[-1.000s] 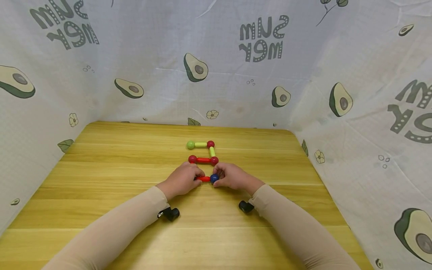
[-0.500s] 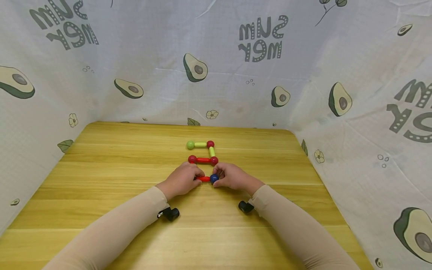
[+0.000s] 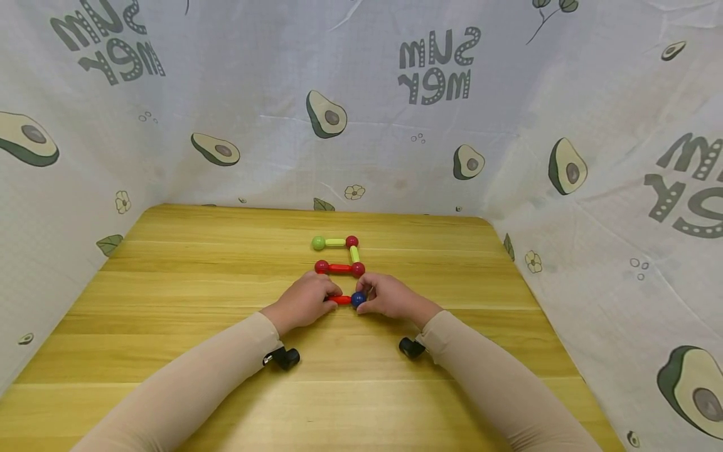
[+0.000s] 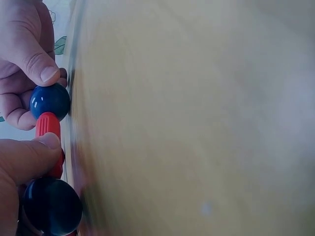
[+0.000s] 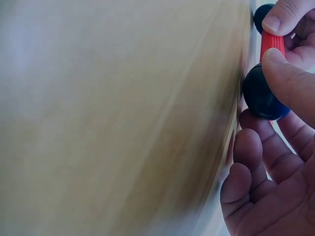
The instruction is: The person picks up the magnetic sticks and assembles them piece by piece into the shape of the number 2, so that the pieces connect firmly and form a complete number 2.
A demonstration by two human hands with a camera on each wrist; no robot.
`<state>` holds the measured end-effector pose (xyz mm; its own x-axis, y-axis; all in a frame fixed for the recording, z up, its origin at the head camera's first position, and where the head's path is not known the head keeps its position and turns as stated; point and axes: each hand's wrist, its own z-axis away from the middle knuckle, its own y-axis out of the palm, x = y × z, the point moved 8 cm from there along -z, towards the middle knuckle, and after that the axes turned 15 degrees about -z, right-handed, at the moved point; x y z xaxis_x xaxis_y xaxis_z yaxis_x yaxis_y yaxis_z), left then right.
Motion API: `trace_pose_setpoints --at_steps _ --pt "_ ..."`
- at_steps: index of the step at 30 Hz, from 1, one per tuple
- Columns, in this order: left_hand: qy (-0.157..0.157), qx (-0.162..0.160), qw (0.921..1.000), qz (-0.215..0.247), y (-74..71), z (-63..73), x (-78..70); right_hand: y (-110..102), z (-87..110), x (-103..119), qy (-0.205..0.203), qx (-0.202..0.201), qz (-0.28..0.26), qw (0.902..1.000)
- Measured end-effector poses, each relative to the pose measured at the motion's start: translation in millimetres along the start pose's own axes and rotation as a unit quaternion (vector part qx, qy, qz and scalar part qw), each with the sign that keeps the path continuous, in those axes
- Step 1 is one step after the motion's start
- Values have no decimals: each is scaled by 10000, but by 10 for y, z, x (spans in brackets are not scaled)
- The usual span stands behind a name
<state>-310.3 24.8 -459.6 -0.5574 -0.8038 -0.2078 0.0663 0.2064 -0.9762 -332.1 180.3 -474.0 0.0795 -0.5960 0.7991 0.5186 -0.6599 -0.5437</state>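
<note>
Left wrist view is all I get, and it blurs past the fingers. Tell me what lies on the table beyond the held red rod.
Observer: The head view shows a chain farther back on the table: green ball, yellow rod, corner ball, short rod, then far red rod between two red balls.
Operator: Say whether the held rod joins that chain.
Observer: Cannot tell. In the head view the right hand, pinching the blue ball, covers the gap up to the near red ball. The left hand grips the held rod.
</note>
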Motion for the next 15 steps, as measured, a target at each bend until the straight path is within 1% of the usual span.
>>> trace_pose_setpoints --at_steps 10,15 --pt "-33 -9 10000 -7 2 7 18 11 -12 -1 -106 20 85 9999" --pt "-85 -134 9999 21 0 30 97 -11 -4 -47 -52 57 33 10000"
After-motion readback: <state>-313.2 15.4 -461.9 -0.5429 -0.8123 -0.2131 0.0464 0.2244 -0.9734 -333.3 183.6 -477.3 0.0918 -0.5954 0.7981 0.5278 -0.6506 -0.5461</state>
